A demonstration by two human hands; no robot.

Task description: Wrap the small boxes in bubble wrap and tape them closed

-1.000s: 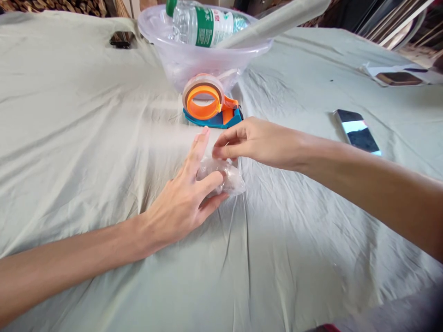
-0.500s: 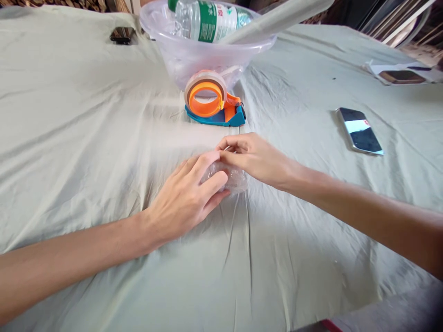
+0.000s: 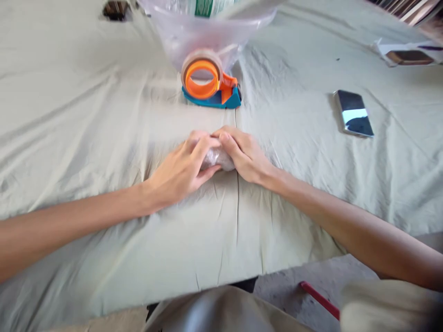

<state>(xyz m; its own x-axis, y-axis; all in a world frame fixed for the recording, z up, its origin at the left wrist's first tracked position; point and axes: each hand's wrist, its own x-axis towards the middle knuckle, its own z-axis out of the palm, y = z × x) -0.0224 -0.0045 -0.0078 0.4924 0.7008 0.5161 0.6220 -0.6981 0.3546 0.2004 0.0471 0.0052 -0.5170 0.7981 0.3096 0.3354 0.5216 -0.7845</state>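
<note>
A small bundle in clear bubble wrap (image 3: 218,158) lies on the cloth-covered table (image 3: 166,258); what is inside it cannot be made out. My left hand (image 3: 183,170) curls round its left side, thumb along the near edge and fingers over the top. From the right, my right hand (image 3: 246,154) closes over the bundle's other end, its thumb lying on top. The fingertips of both hands meet above the wrap. Just beyond them stands a tape dispenser (image 3: 226,99), blue and orange, with a roll of clear tape (image 3: 184,76) on it.
Behind the dispenser is a translucent plastic basin (image 3: 194,37) holding a green-labelled bottle (image 3: 204,7). A phone (image 3: 355,113) lies to the right, with another dark phone-like object (image 3: 410,57) farther back. A dark shiny object (image 3: 116,10) sits at the far left.
My right hand has gone from pinching at the wrap's upper edge to lying closed over its right end. My left hand keeps its hold. The view has tilted down, showing the table's near edge.
</note>
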